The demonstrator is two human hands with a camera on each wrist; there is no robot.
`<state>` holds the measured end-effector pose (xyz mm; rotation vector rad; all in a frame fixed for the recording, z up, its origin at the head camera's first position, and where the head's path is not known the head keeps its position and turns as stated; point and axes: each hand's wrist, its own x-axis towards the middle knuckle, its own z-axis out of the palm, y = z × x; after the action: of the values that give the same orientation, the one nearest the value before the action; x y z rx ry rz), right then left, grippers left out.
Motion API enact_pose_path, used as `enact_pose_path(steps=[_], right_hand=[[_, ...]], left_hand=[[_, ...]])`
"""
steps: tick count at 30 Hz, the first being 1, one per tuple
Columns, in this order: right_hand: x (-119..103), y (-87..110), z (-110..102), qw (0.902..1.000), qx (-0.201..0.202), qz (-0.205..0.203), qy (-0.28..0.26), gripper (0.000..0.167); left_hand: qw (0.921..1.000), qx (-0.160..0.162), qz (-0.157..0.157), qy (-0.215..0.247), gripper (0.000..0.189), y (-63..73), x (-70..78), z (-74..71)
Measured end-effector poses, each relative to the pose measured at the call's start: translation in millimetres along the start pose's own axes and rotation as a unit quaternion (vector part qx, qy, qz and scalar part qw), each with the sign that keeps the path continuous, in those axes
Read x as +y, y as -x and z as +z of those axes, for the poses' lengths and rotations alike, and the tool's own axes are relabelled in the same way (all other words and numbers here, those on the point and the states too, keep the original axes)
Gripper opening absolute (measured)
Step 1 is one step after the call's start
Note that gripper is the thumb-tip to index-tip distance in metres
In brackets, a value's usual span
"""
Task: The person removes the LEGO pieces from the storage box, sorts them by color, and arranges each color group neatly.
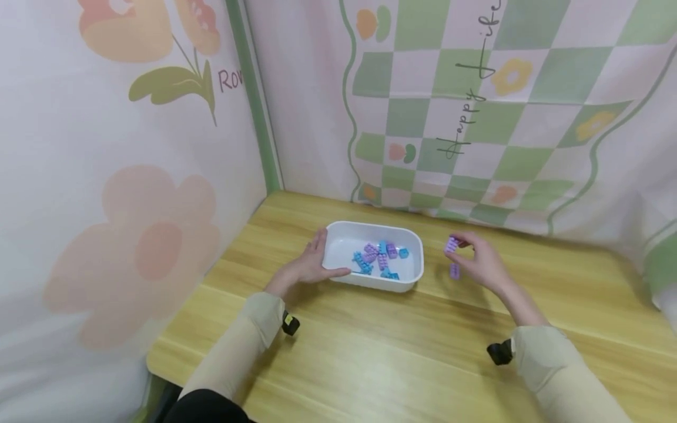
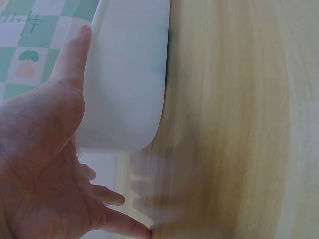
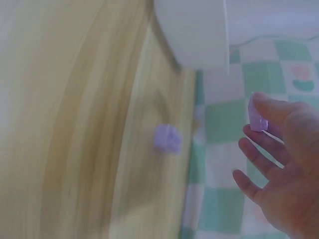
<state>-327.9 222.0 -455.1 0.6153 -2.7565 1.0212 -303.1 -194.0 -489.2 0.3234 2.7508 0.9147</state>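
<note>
A white plastic tub (image 1: 372, 283) stands on the table, holding several blue and purple building blocks (image 1: 382, 261). My left hand (image 1: 309, 261) rests against its left end, the thumb (image 2: 75, 55) stretched along the front rim. In the left wrist view the other fingers spread out past the tub's end. To the right of the tub, my right hand (image 1: 478, 261) pinches a purple building block (image 3: 256, 115) between thumb and fingertips, raised above the table. Another purple building block (image 1: 455, 271) lies on the wood just below that hand.
The wooden table (image 1: 370, 346) meets a hanging checked cloth (image 1: 465, 117) at its back edge. A white cloth (image 1: 127, 147) with flower prints hangs along the left side. Small black devices (image 1: 499, 352) sit at both wrists.
</note>
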Motion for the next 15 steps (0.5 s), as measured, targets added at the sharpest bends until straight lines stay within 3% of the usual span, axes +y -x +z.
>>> enact_pose_path(steps=[6,15], right_hand=[[26.8,9.1,-3.1,0.9989,-0.030,0.017,0.032,0.051],[54.3,25.9,-1.0,0.9980,-0.038,0.024,0.046,0.049]], left_hand=[[0.9999,-0.004,-0.007,0.014,0.130,0.7,-1.0,0.8],[0.9986,-0.004,0.021,0.049,0.130,-1.2,-0.9,-0.4]])
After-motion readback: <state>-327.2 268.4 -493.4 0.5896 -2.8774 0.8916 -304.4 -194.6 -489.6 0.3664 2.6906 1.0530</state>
